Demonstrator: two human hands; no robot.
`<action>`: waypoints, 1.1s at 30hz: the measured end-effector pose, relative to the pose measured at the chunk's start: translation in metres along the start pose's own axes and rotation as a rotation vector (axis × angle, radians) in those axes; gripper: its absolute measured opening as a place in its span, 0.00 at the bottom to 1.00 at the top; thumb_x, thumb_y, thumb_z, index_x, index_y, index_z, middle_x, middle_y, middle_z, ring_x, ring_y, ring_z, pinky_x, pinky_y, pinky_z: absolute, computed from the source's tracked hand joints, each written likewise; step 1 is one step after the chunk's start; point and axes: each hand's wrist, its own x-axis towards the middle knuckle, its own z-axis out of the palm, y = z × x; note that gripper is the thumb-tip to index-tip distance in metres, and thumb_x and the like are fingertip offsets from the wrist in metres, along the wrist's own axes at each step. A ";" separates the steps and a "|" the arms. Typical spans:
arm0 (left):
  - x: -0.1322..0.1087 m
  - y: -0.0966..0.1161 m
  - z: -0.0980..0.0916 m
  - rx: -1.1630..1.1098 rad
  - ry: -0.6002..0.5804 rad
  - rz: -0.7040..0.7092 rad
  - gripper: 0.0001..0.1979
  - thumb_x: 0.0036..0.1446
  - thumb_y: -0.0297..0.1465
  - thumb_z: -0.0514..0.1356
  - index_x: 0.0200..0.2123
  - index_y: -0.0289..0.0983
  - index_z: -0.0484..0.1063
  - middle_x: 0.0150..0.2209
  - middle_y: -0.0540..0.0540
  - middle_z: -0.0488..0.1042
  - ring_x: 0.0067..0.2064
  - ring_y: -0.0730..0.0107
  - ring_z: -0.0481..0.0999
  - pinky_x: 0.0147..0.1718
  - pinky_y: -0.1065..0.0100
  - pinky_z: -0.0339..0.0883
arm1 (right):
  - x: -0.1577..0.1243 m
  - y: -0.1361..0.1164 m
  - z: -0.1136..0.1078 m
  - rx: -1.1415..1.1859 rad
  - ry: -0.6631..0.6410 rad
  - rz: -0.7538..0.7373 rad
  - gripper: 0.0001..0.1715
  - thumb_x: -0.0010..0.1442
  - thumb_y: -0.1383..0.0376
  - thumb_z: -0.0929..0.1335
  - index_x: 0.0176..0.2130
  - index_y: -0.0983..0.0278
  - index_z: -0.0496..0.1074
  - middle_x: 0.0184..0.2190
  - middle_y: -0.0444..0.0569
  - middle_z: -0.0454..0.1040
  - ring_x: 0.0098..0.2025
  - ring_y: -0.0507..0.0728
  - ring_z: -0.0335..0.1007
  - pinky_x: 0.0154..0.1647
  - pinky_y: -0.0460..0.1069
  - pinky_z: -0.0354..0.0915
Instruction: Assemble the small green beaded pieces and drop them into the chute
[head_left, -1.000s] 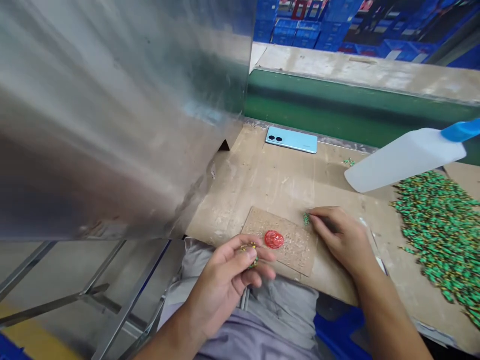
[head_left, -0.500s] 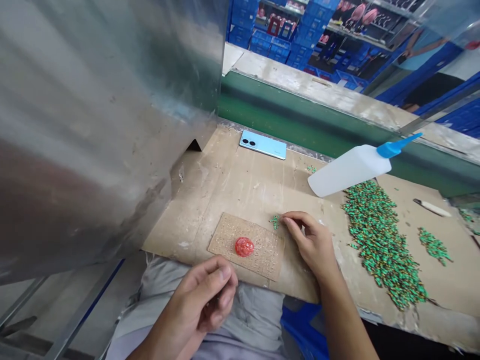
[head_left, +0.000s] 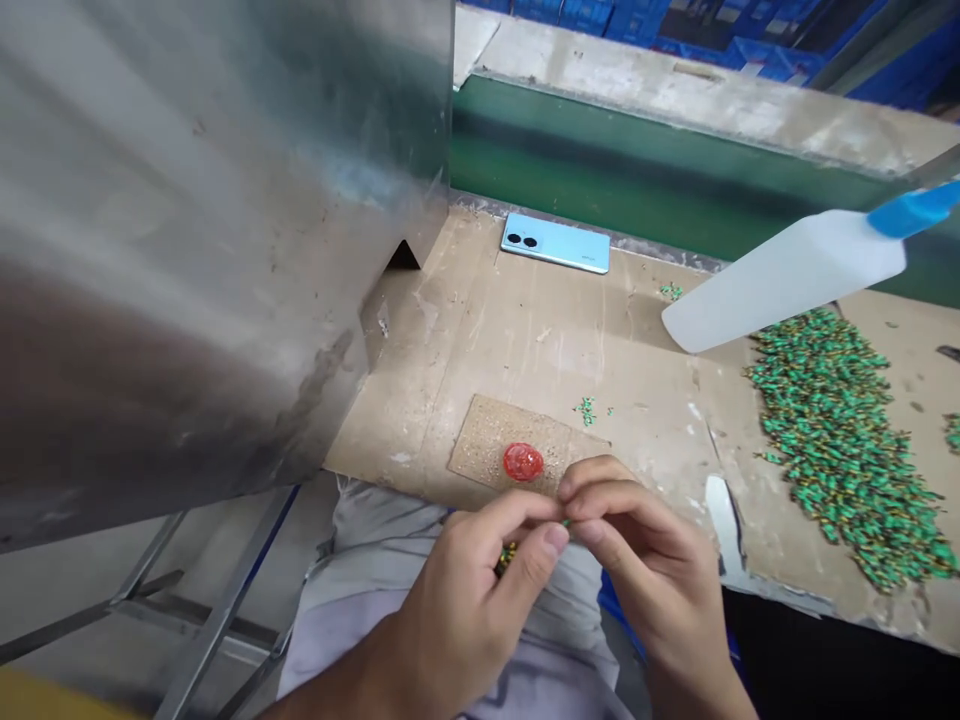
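Observation:
My left hand (head_left: 480, 590) and my right hand (head_left: 652, 555) meet fingertip to fingertip above my lap, both pinched. A speck of a small green piece (head_left: 566, 522) shows where the fingertips come together; its shape is mostly hidden. More green-and-yellow pieces (head_left: 507, 556) peek out from inside the curled left hand. Just beyond the hands lies a speckled brown cardboard rectangle (head_left: 480, 440), with a glossy red blob (head_left: 523, 461) on it. A few loose green pieces (head_left: 586, 410) are scattered on the table past its far edge.
A big heap of green-and-yellow pieces (head_left: 847, 440) covers the right side of the table (head_left: 540, 350). A white bottle with a blue nozzle (head_left: 787, 280) leans behind it. A light blue phone (head_left: 556, 243) lies at the back. A metal panel (head_left: 225, 250) stands along the left.
My right hand has left the loose green pieces and come back to the left hand, which moved right to meet it. The view has tilted down.

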 end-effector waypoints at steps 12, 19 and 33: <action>-0.010 0.003 -0.014 0.327 0.041 0.180 0.10 0.71 0.29 0.61 0.44 0.36 0.85 0.32 0.44 0.86 0.31 0.64 0.83 0.33 0.69 0.71 | -0.010 -0.003 -0.005 -0.184 -0.121 -0.143 0.17 0.65 0.77 0.71 0.49 0.59 0.77 0.39 0.49 0.78 0.41 0.58 0.76 0.39 0.52 0.75; -0.004 0.001 -0.016 0.303 -0.014 0.170 0.10 0.71 0.31 0.63 0.41 0.37 0.85 0.31 0.44 0.86 0.31 0.63 0.85 0.34 0.68 0.72 | -0.003 -0.002 -0.011 -0.293 -0.227 -0.179 0.13 0.66 0.77 0.69 0.45 0.60 0.74 0.36 0.48 0.76 0.37 0.56 0.77 0.36 0.50 0.75; -0.001 -0.013 -0.016 0.312 0.008 0.037 0.14 0.74 0.31 0.56 0.44 0.38 0.84 0.36 0.44 0.86 0.35 0.63 0.84 0.35 0.68 0.71 | 0.012 0.004 -0.017 -0.439 -0.261 -0.112 0.09 0.68 0.75 0.67 0.43 0.61 0.70 0.33 0.46 0.71 0.32 0.53 0.69 0.29 0.48 0.68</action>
